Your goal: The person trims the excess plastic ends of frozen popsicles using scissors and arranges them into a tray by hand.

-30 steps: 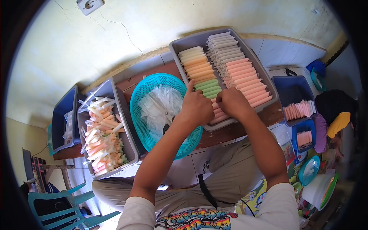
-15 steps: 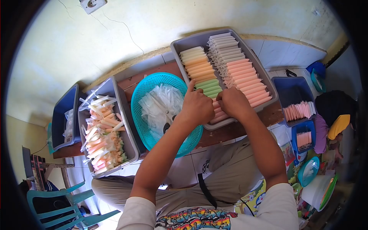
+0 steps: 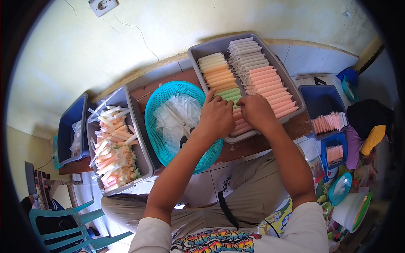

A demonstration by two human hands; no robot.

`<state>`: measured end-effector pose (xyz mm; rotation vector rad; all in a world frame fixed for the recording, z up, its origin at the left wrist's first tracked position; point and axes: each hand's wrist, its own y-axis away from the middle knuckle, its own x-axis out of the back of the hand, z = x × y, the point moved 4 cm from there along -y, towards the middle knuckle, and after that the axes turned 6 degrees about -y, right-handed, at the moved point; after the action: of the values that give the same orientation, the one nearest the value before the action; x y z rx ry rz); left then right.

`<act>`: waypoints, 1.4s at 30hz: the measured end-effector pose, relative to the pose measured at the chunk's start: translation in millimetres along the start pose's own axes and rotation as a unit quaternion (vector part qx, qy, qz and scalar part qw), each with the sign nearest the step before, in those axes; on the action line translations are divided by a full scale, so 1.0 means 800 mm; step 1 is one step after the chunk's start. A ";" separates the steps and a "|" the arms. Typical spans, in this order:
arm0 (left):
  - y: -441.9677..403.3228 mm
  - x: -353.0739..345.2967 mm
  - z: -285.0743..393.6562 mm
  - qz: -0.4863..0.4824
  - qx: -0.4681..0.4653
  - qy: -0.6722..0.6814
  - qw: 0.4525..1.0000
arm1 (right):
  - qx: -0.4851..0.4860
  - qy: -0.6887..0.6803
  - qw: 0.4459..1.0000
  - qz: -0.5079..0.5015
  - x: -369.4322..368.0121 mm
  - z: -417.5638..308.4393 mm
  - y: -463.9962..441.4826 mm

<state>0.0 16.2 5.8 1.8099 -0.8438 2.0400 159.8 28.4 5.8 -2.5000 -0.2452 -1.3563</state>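
here, left fingers [image 3: 209,96] and curled right fingers [image 3: 244,103] overlie slim plastic tubes [image 3: 230,94], grip unclear.

The view came from one camera worn on the person's head, facing forward and steeply down. It looked along the wearer's own body: the white shirt [image 3: 228,242] lay nearest the lens at the bottom edge, with the trousers [image 3: 257,179] just above it. The forearms [image 3: 179,170] reached up the picture, bringing the left hand [image 3: 216,116] and right hand [image 3: 258,113] close to its centre. The desk [image 3: 249,150] crossed the frame aslant, rising toward the right, and the wall [image 3: 211,25] filled the top. The wide lens curved the outer parts and left dark corners.
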 end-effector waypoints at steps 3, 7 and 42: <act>0.004 0.006 -0.001 0.052 0.007 0.029 0.998 | -0.017 -0.043 0.998 0.041 0.009 -0.004 0.005; 0.011 0.019 0.000 0.128 0.026 0.088 0.988 | -0.011 -0.044 0.997 0.056 0.027 -0.017 0.020; 0.314 0.191 -0.200 0.279 0.243 0.070 0.926 | 0.319 -0.302 0.898 -0.001 -0.092 -0.340 -0.007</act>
<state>-298.0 -112.2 88.7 1.7495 -0.9545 2.9232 -96.8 -56.7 85.3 -2.2347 -0.6919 -0.3421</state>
